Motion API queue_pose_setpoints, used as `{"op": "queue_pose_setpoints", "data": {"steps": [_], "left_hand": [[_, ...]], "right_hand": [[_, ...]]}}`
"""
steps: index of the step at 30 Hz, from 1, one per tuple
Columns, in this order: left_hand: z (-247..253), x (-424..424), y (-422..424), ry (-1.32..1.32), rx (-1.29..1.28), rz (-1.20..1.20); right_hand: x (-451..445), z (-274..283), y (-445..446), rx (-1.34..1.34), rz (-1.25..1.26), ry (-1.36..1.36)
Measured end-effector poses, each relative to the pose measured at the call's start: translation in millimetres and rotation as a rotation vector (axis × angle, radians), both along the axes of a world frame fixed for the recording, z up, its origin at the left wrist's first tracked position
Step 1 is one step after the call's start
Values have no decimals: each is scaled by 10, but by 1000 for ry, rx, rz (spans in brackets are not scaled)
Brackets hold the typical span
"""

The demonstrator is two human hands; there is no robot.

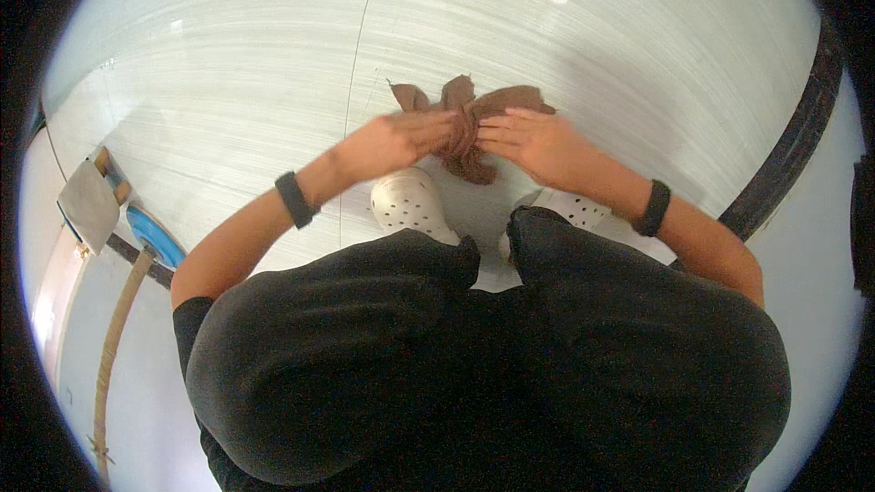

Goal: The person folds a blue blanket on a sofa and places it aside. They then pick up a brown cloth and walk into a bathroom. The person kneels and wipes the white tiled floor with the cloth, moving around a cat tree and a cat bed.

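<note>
A bunched brown cloth point(467, 130) lies on the pale, streaked floor point(260, 75) in front of my feet. My left hand point(400, 140) reaches it from the left, its fingers stretched out against the gathered middle. From the other side my right hand point(536, 140) touches it with straight fingers, palm turned down. Loose flaps of cloth spread out beyond both hands, and one fold hangs back towards me. Both thumbs are hidden, so a grip cannot be made out. Each wrist wears a dark band.
White perforated clogs point(408, 203) are on my feet, just behind the cloth. At the left stand a blue round object point(154, 229) and a long wrapped stick point(113, 355), near a pale flat board point(89, 205). A dark skirting strip point(786, 143) edges the wall at the right.
</note>
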State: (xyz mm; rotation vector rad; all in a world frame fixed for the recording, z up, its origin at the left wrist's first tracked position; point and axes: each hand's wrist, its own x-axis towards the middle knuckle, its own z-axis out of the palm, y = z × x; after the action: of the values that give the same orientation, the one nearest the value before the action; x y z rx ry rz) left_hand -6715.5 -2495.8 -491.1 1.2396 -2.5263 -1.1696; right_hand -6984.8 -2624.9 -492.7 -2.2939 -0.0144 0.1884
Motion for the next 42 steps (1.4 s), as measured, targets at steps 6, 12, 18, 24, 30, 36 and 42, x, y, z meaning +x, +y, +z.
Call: {"op": "queue_pose_setpoints", "data": {"steps": [6, 12, 18, 24, 30, 36, 42], "left_hand": [[-205, 599, -1135, -191, -290, 347], [144, 650, -1893, -38, -429, 476], [-11, 349, -339, -92, -177, 253], [75, 383, 235, -113, -93, 221], [48, 559, 157, -305, -209, 457], [64, 442, 96, -276, -223, 377], [106, 503, 90, -268, -237, 522]], "right_hand": [[583, -207, -1208, -350, -294, -28], [1212, 223, -1892, -354, -438, 8], [482, 1, -351, -203, -289, -8], [387, 98, 123, -234, -309, -25], [261, 36, 74, -238, -341, -77], [316, 136, 218, -217, -263, -17], [198, 183, 88, -256, -263, 17]]}}
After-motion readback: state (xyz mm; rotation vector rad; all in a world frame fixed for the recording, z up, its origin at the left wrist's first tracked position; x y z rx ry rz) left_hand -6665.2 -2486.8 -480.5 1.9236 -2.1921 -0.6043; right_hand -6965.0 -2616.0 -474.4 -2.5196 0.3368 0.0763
